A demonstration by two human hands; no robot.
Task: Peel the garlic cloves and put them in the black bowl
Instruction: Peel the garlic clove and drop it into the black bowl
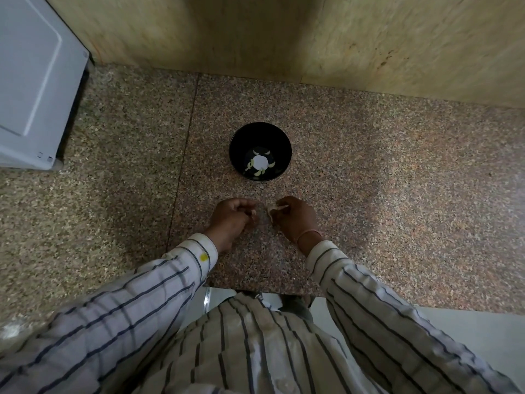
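Just this side of the black bowl point(243, 141), the right hand point(295, 220) pinches a garlic clove point(274, 210) in its fingers. The left hand point(230, 218) sits beside it, fingers curled on nothing visible. The bowl lies straight ahead of both.

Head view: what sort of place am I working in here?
Likely a home kitchen: a speckled granite counter, a stone wall behind it, a white appliance at the left, and garlic in the right hand near a black bowl.
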